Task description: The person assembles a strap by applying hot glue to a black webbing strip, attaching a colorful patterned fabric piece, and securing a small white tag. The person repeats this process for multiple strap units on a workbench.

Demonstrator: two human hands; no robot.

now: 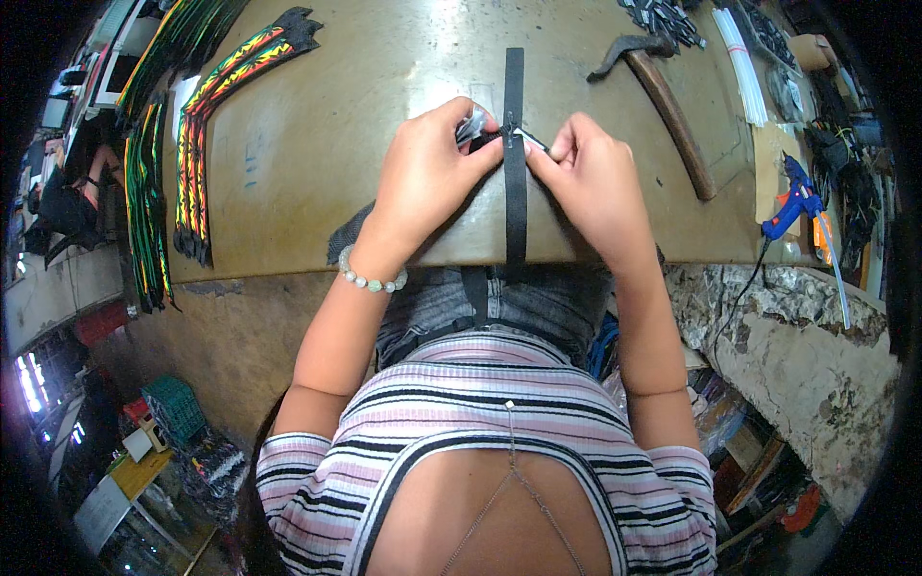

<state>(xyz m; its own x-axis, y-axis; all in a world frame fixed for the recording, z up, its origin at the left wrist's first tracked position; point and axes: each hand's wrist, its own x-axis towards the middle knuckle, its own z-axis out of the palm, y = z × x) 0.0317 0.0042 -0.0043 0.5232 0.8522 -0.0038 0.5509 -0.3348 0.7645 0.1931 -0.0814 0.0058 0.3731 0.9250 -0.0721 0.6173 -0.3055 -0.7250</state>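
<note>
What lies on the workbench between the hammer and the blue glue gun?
In the head view, only bare benchtop lies between the hammer and the blue glue gun; the white sticks lie farther back.

both forearms come up from the lower edge and lean toward each other, elbows bent and spread wide at the sides of the body. the left hand (pixel 427 173) lies knuckles up, wrist slightly cocked, with a bead bracelet (pixel 370 278) round it; its fingers curl inward and the thumb and forefinger press together at the tips. the right hand (pixel 591 178) mirrors it, knuckles up, fingers bent, thumb and forefinger pinched. the fingertips of the two hands almost meet.
</note>
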